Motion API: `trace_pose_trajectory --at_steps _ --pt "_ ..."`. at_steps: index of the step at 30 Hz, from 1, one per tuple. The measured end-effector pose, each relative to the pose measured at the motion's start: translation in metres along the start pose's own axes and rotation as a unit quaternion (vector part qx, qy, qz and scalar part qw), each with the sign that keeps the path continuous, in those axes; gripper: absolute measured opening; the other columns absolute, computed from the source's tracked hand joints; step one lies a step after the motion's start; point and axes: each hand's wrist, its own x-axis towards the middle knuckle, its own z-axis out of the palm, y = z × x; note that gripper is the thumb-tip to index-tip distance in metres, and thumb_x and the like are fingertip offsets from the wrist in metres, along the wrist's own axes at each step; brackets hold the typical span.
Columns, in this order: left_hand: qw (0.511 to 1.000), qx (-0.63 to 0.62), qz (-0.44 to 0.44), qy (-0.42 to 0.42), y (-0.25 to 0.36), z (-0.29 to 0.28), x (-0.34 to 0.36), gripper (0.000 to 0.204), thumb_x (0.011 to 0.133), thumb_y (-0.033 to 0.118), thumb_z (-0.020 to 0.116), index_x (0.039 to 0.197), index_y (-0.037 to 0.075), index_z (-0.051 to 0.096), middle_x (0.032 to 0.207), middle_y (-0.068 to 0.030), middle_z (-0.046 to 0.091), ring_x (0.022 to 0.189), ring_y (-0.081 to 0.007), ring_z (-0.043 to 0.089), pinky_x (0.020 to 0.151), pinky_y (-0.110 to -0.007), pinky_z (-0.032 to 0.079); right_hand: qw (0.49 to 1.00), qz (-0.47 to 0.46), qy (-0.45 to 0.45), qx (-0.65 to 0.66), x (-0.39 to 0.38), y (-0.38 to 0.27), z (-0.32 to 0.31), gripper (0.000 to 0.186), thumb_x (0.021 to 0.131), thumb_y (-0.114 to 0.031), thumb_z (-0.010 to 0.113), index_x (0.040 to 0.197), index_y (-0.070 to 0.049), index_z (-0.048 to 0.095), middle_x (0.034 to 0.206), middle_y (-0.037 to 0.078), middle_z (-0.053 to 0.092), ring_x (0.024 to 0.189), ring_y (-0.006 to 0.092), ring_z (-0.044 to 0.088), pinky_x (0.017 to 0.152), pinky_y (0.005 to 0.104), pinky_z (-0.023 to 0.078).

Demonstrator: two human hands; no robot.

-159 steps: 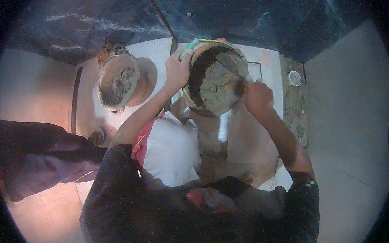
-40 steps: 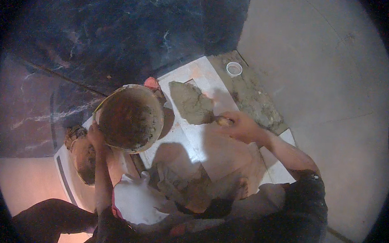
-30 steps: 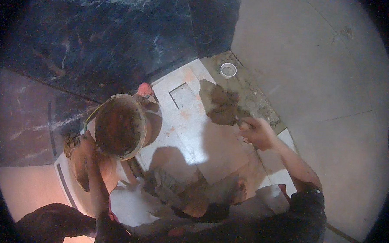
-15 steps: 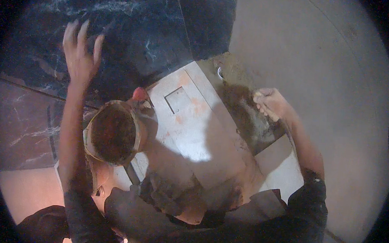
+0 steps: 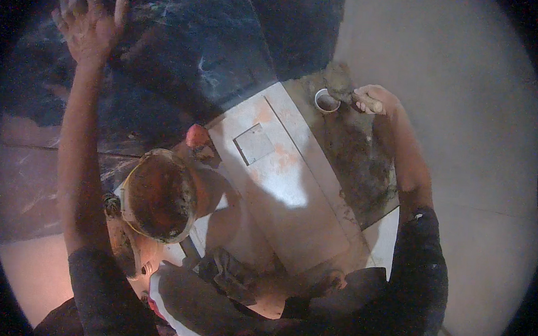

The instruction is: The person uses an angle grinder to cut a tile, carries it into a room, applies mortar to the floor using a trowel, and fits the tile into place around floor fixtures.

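My left hand (image 5: 92,28), fingers spread, reaches far left over a dark, white-veined stone-look surface (image 5: 165,61); whether its palm touches cannot be told. In my right hand (image 5: 381,101) is the pale handle of a trowel (image 5: 340,78), its mortar-smeared blade pointing away to the left. Beside that blade a round white pipe end (image 5: 328,101) opens in a strip of rough, brownish mortar (image 5: 356,166). Along this strip lies a long pale slab (image 5: 289,175) with a square inset, dusted orange.
A dirty round bucket (image 5: 162,196) stands left of the slab, with a small red object (image 5: 195,135) behind it. A dark crumpled cloth (image 5: 228,271) lies near me. The plain grey surface (image 5: 463,128) extends along the right side.
My left hand has moved farther away and left, its fingers spreading wider. My right hand has carried the trowel farther up the mortar strip. More of the pipe end shows, and the view has shifted slightly.
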Motion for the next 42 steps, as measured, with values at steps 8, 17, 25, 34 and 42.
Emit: trace_pose_trajectory --at_steps 8,17,25,34,42 --pt "0.999 0.025 0.021 -0.011 0.007 0.007 0.002 0.067 0.089 0.063 0.057 0.139 0.017 0.051 0.138 -0.0212 0.053 0.128 -0.0421 0.047 0.104 -0.061 0.035 0.992 -0.088 0.050 -0.079 -0.053 0.017 0.006 0.031 0.097 -0.034 0.056 0.081 -0.008 0.062 0.070 0.000 0.058 0.061 0.0121 0.052 0.053 0.0292 0.044" --pt "0.999 0.030 0.023 0.004 0.012 0.011 -0.001 0.067 0.089 0.058 0.062 0.137 0.013 0.052 0.133 -0.0247 0.055 0.124 -0.0455 0.049 0.098 -0.062 0.039 0.991 -0.113 0.063 -0.043 -0.030 0.039 0.006 0.033 0.099 -0.035 0.055 0.081 -0.009 0.061 0.069 0.000 0.056 0.062 0.0114 0.050 0.055 0.0306 0.042" --pt "0.998 0.050 0.039 -0.011 0.004 0.005 -0.004 0.066 0.089 0.057 0.063 0.134 0.011 0.054 0.130 -0.0264 0.057 0.122 -0.0494 0.051 0.099 -0.064 0.039 0.979 -0.153 0.098 -0.092 -0.052 0.034 0.025 0.029 0.096 -0.032 0.059 0.083 -0.006 0.062 0.070 0.002 0.059 0.060 0.0136 0.055 0.055 0.0292 0.045" --pt "1.000 0.017 0.006 0.012 0.009 0.012 -0.008 0.068 0.089 0.059 0.062 0.138 0.013 0.051 0.134 -0.0258 0.054 0.126 -0.0485 0.047 0.102 -0.066 0.035 0.979 -0.126 0.158 -0.025 -0.052 0.073 0.058 0.023 0.093 -0.027 0.061 0.085 -0.006 0.064 0.068 0.002 0.058 0.059 0.0137 0.055 0.051 0.0313 0.044" --pt "0.999 0.022 0.012 -0.024 0.010 0.002 0.002 0.068 0.090 0.062 0.057 0.136 0.013 0.051 0.135 -0.0209 0.051 0.127 -0.0438 0.044 0.103 -0.062 0.034 0.972 -0.139 0.185 -0.039 -0.057 0.075 0.053 0.024 0.090 -0.028 0.065 0.086 -0.004 0.064 0.068 0.002 0.059 0.057 0.0140 0.053 0.049 0.0311 0.042"
